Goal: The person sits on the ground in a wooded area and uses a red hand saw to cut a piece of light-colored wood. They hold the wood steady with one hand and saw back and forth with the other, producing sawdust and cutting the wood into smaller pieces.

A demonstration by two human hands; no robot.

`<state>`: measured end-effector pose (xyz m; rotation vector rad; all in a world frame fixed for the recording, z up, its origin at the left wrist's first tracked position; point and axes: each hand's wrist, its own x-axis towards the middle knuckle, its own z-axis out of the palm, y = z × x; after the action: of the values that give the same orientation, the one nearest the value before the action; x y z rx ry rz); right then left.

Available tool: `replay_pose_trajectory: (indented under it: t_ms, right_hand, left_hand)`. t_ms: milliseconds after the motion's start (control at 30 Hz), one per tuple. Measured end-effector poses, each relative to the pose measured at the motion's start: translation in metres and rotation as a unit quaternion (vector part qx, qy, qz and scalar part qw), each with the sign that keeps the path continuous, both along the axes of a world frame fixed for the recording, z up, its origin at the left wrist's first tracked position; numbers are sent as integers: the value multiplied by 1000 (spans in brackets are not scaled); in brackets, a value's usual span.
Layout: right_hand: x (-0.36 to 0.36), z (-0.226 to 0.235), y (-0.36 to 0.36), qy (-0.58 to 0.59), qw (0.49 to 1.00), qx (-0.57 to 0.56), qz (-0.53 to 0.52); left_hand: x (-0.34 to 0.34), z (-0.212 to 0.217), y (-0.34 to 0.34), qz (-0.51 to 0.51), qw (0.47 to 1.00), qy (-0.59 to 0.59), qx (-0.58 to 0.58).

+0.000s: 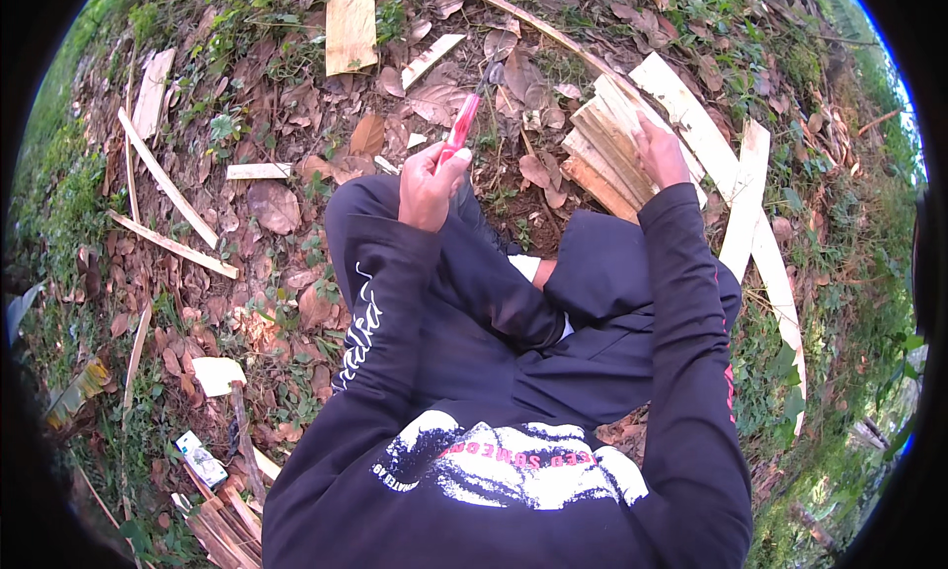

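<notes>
My left hand [431, 186] is closed around a slim, bright pink-red object [461, 123], held up above my bent knee. Whether it is a lighter or a tool handle I cannot make out. On the other side, my right hand [660, 152] rests with curled fingers at the edge of a fanned stack of thin wooden slats [604, 147] and seems to grip it. The slats stand tilted beside my right knee; their lower ends sit near the ground. My palm and some fingertips are hidden behind the right hand's back.
Long pale wooden strips [748, 199] cross on the right. A wide board [352, 26] lies at the far middle, and narrow strips [166, 179] are scattered on the left. At lower left are a wood pile [219, 530] and a small white-blue packet [200, 459]. Dry leaves [274, 206] cover the ground.
</notes>
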<state>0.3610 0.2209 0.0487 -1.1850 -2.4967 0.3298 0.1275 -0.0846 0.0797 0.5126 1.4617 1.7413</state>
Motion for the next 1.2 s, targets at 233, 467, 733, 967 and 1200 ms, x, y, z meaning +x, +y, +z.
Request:
replay_pose_trajectory:
  t_ms: [233,467,733,967,1200]
  right_hand:
    - [-3,-6,-8,21,997,-72,-25]
    - [0,11,-10,70,997,8,-33]
    - [-6,-2,-27,-69,996,9,-58]
    - [-11,-26,-46,-74,997,-17,12]
    - [-30,-20,-26,-11,999,7,-41]
  left_hand:
    - [-3,-4,-2,1,1000,-5,-11]
    - [-6,-6,-3,3,1000,-1,-23]
    - [-3,-3,-1,-8,1000,1,-15]
    - [-3,-1,-2,-16,1000,-3,-24]
    - [13,24,-7,-71,995,75,12]
